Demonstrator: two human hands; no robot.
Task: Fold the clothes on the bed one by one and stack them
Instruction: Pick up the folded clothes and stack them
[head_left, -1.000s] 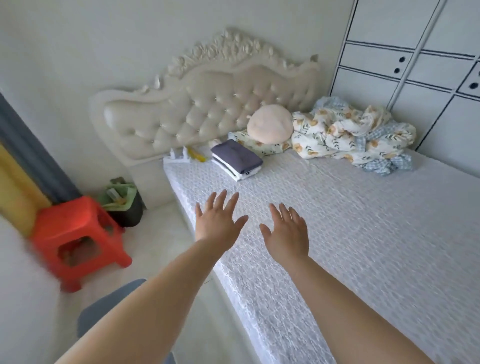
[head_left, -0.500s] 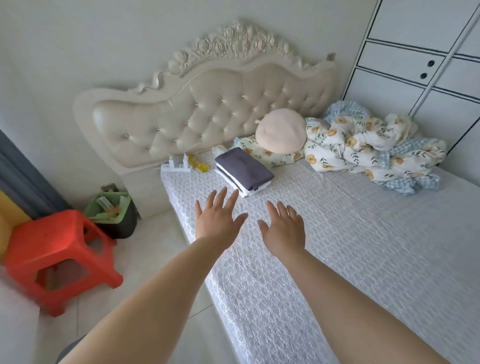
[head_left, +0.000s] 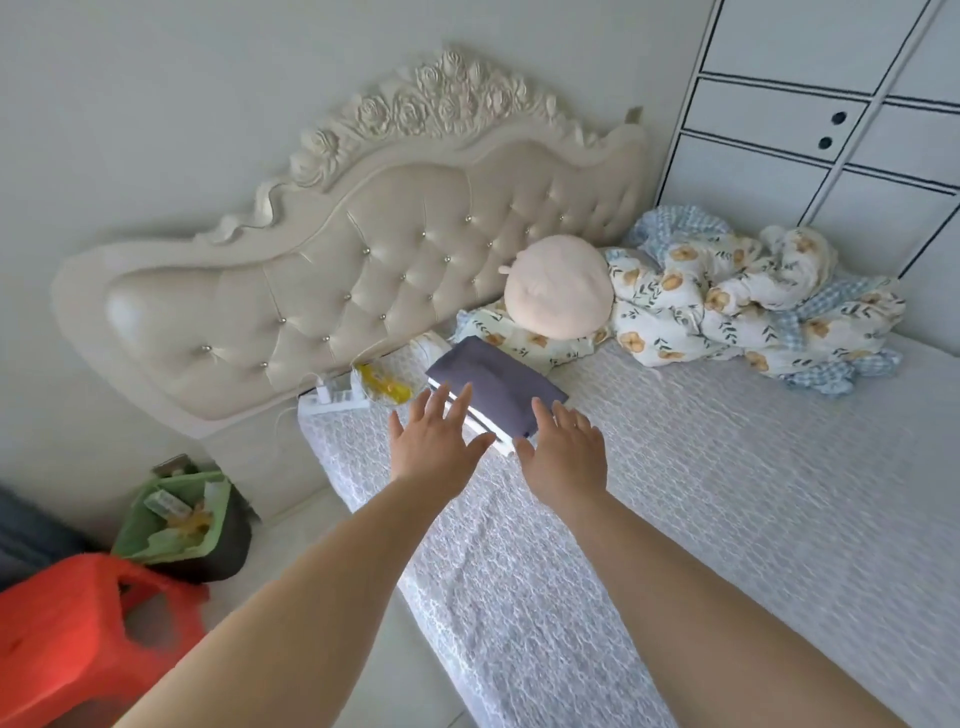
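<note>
Near edge of the stack (head_left: 496, 387) hidden behind the left hand (head_left: 434, 444) and right hand (head_left: 566, 452), whether fingertips touch it unclear, stool (head_left: 78, 639) cut by lower left frame edge, bin (head_left: 176, 525) contents too small to identify, wardrobe (head_left: 831, 130) cropped at upper right.

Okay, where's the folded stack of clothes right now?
The folded stack lies near the head of the bed, beside the floral pillow, just beyond the fingertips of the left hand and right hand.

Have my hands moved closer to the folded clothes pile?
Yes. Both hands, left hand and right hand, reached forward toward the headboard, now overlapping the folded stack.
</note>
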